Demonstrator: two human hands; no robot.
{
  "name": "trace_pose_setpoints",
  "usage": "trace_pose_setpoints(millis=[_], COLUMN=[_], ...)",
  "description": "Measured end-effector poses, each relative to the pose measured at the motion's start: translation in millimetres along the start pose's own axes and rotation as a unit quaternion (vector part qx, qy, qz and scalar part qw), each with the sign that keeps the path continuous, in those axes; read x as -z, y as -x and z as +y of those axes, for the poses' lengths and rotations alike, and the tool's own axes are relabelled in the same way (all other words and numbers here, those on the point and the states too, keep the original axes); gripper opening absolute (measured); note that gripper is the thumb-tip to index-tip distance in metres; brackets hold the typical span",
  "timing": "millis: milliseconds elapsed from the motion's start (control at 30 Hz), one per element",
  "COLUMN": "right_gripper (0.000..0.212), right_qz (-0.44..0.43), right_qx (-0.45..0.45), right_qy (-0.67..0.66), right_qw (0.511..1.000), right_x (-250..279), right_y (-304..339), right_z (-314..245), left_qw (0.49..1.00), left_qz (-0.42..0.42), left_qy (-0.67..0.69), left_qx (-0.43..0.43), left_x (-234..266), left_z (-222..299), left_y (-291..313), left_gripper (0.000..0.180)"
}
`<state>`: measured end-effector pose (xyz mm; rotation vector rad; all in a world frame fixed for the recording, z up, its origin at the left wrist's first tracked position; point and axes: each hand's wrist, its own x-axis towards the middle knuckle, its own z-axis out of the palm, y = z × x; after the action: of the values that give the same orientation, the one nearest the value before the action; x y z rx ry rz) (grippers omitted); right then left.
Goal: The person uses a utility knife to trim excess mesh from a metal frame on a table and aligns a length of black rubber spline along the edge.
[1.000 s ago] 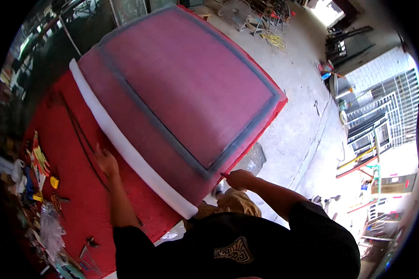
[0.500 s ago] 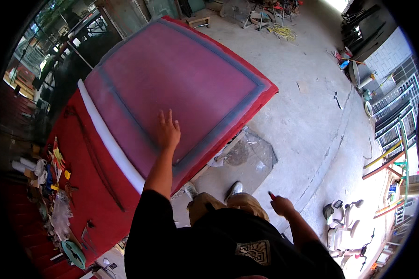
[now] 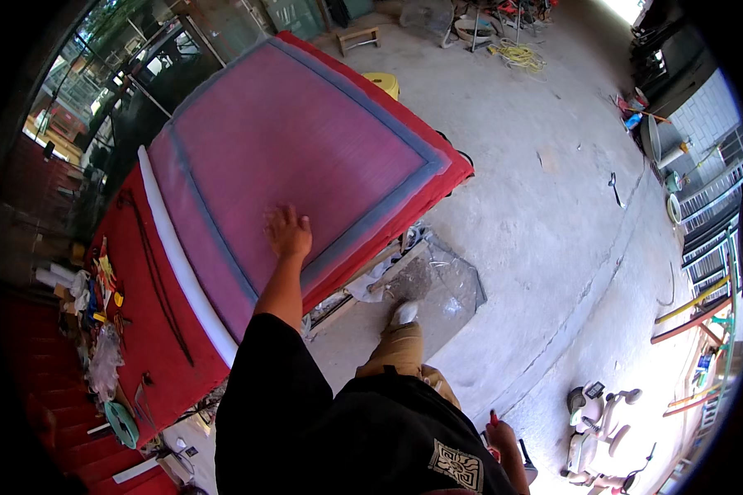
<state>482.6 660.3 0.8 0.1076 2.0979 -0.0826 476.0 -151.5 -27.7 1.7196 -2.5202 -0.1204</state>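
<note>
A large translucent sheet (image 3: 305, 140) with grey-blue bands near its edges lies over a red cloth-covered table (image 3: 161, 318). My left hand (image 3: 289, 233) is over the near part of the sheet, palm down with fingers spread; it seems to rest on it, holding nothing. Along the sheet's left side runs a long white roll (image 3: 182, 256). Down by my right side, my right hand (image 3: 504, 437) is closed round a small red-handled tool (image 3: 494, 419). The tool's exact kind does not show.
Dark cords (image 3: 153, 256) lie on the red cloth, with a pile of bags and supplies (image 3: 99, 322) at its left edge. Beneath the near edge is clear plastic (image 3: 454, 280). On the concrete floor stand a yellow tub (image 3: 381, 84), a low wooden stool (image 3: 358, 40) and a scooter (image 3: 598, 429).
My left hand has shifted slightly left and nearer over the sheet. My right hand has dropped back toward my side with the red tool. My body has turned, and a yellow tub has come into view.
</note>
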Motion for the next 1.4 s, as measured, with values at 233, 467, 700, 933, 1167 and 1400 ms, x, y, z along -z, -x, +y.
trace_pose_setpoints(millis=[233,467,700,933,1167,1400], right_gripper=[0.039,0.032,0.026,0.031,0.038,0.037], right_qz=[-0.029,-0.025,-0.009,-0.05,-0.029,0.175], right_qx=[0.035,-0.027,-0.009,0.081,0.071,0.412], right_qy=[-0.083,-0.148,-0.217,-0.109,-0.112,0.28], right_qw=[0.996,0.988,0.976,0.99,0.991,0.849], right_x=[99,245,358,441,562,724], right_y=[-80,-140,-187,-245,-375,-591], right_z=[-44,-66,-134,-173,-154,-85], left_qw=[0.994,0.994,0.993,0.963,0.731,0.382], left_qz=[0.1,0.084,0.042,-0.028,-0.354,-0.427], left_qy=[0.012,0.0,-0.043,0.135,0.47,0.571], left_qx=[-0.039,-0.066,-0.104,-0.231,-0.346,-0.587], left_x=[-4,-41,-40,-16,80,207], left_z=[81,186,294,425,678,912], left_y=[-21,-63,-96,-68,7,13], left_gripper=[0.066,0.062,0.062,0.043,0.039,0.044])
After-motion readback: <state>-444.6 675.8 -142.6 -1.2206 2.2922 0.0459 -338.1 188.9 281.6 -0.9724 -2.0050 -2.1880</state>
